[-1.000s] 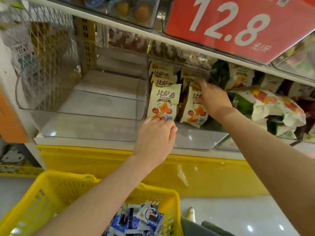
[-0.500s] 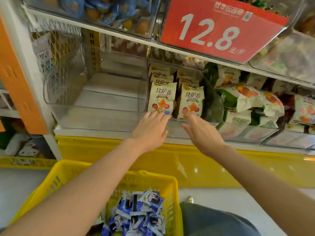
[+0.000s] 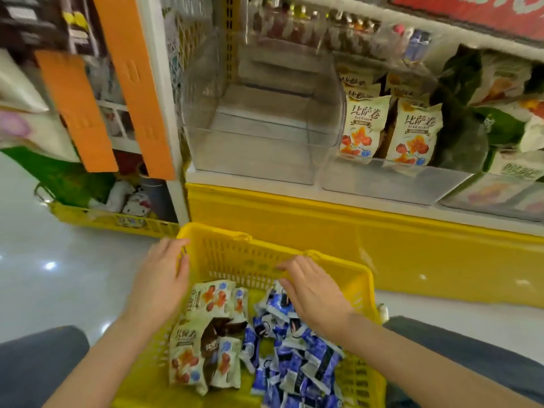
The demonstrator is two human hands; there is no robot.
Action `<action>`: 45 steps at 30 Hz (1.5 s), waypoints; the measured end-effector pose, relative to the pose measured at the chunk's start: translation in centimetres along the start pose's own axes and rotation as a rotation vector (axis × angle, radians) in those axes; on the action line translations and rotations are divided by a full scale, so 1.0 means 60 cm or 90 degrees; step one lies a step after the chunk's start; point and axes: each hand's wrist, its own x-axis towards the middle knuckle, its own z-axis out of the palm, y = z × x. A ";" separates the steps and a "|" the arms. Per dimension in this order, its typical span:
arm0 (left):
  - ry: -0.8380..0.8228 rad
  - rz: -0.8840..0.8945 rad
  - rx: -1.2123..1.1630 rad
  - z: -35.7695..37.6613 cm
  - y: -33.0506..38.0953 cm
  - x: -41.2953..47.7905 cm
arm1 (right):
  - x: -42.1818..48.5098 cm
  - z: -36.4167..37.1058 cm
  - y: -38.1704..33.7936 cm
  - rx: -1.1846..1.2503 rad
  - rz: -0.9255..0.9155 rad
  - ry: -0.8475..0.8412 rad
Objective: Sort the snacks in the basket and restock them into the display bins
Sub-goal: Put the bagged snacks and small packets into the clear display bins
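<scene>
The left clear bin [image 3: 253, 160] seems open-topped and roomy; cream packets [image 3: 365, 125] crowd its neighbour.

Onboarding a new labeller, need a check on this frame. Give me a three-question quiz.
1. True or false: the left hand and the right hand both hold nothing.
2. In the yellow basket, the blue packets lie: A on its left side, B on its right side, C outside it.
3. Fill in: the stocked display bin holds upright ___ packets.
Key: 1 true; 2 B; 3 cream packets.
</scene>
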 end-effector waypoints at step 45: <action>-0.415 -0.193 -0.499 0.024 -0.012 -0.072 | 0.070 0.016 -0.059 0.075 -0.004 -0.051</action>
